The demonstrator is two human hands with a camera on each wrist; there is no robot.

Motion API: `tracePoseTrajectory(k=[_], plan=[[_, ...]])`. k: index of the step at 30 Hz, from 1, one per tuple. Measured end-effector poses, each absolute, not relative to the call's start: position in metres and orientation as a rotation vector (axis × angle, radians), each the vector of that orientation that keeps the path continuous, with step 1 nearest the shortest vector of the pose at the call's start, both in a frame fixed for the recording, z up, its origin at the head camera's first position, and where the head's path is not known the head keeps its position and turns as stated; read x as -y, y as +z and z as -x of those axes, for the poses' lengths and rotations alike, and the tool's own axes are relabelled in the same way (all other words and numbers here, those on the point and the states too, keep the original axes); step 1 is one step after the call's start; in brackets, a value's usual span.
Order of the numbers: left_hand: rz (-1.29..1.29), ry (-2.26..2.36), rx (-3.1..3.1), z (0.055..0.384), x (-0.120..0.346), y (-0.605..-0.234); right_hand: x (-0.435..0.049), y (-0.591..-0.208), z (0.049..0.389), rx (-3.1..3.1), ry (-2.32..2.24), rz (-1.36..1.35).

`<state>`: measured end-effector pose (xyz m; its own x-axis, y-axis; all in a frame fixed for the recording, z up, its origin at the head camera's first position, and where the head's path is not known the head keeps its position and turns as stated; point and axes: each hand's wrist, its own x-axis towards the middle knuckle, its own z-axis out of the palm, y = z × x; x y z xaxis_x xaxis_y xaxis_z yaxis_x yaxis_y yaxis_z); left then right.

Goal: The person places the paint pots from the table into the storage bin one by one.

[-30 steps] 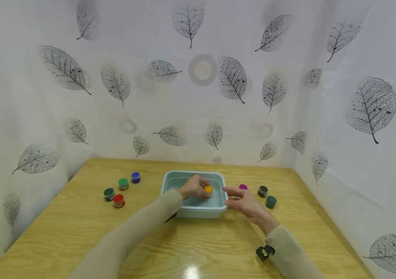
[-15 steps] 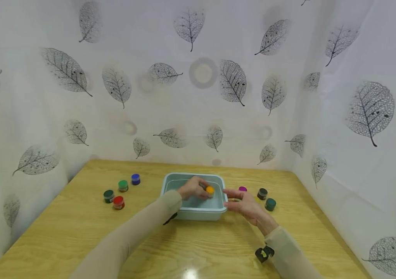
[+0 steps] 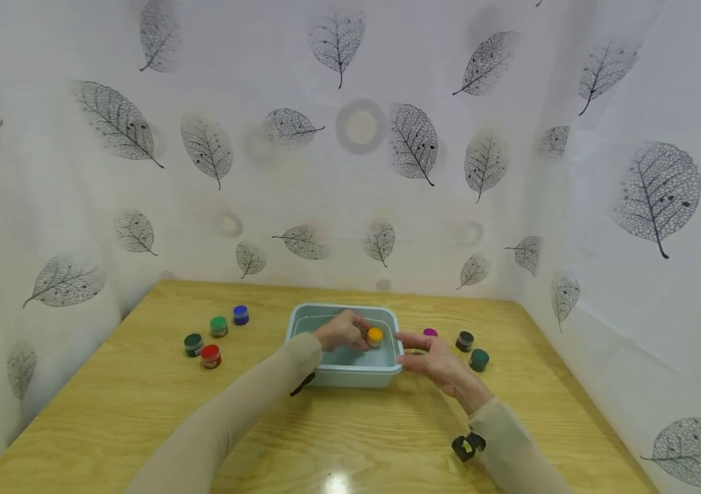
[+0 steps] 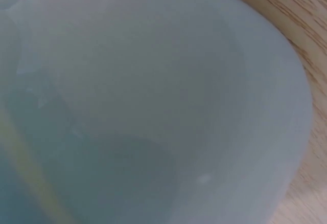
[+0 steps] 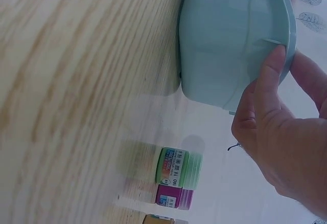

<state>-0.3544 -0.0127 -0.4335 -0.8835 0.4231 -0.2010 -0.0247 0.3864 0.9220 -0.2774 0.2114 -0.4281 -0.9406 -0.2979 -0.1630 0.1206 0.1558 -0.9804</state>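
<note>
A pale blue-green plastic basin (image 3: 358, 377) stands on the wooden table. Inside it, near its right end, an orange-lidded paint jar (image 3: 375, 336) stands upright. My left hand (image 3: 342, 331) reaches into the basin, fingertips right beside the jar's left side and no longer wrapped round it. The left wrist view shows mostly the blurred basin wall (image 4: 245, 106); hand and jar are out of that view. My right hand (image 3: 439, 360) grips the basin's right rim, thumb on one side and fingers on the other, as the right hand (image 5: 286, 132) in the right wrist view shows.
Left of the basin are jars with red (image 3: 211, 356), dark green (image 3: 193, 344), green (image 3: 218, 326) and blue (image 3: 240, 315) lids. To its right stand magenta (image 3: 430, 332), black (image 3: 465, 341) and teal (image 3: 479, 359) jars. A leaf-patterned curtain (image 3: 301, 185) surrounds the table.
The orange jar has shifted slightly right inside the basin, and my left fingers have come away from around it. My right hand stays on the rim.
</note>
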Motion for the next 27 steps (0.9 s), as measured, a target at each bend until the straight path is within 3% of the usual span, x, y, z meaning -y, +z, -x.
tracePoseTrajectory(k=[13,27], plan=[[-0.338,1.496,-2.227,0.352,0.022,-0.424,-0.212,-0.429,0.278,-2.108,-1.864,0.169],[-0.542,1.386,-2.251,0.348,0.055,-0.393,-0.209,-0.429,0.278,-2.12,-1.857,0.165]])
